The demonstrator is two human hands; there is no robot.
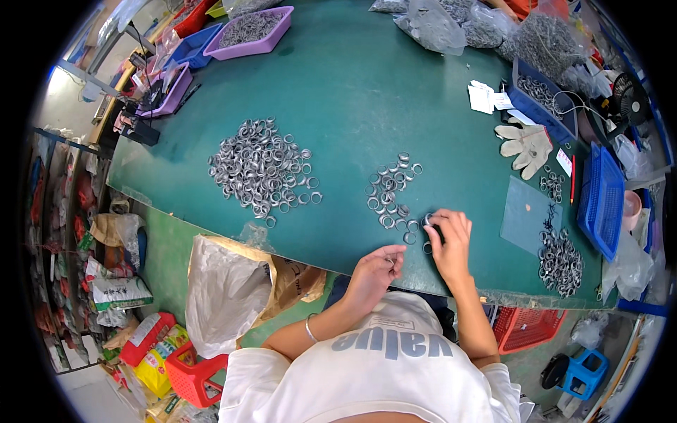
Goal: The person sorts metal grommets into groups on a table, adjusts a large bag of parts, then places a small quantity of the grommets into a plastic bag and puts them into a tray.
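My right hand (pixel 451 243) pinches a grey metal ring (pixel 427 220) between thumb and fingers, at the near right end of a loose group of metal rings (pixel 386 199). Another ring (pixel 427 247) lies on the table just below its fingertips. Closer to the table's front edge, my left hand (pixel 375 278) is curled with its fingers together, and a small metal ring (pixel 389 261) shows at them. Farther left lies a large heap of the same rings (pixel 261 166). A darker heap of rings (pixel 560 264) sits at the right, below a small cluster of rings (pixel 551 185).
The green table (pixel 338 106) carries a work glove (pixel 527 146), a clear sheet (pixel 529 213), a red pencil (pixel 572 178) and blue baskets (pixel 601 201) at right. Purple trays (pixel 250 34) and filled plastic bags (pixel 543 44) stand farther back. An open sack (pixel 226 292) hangs by the front edge.
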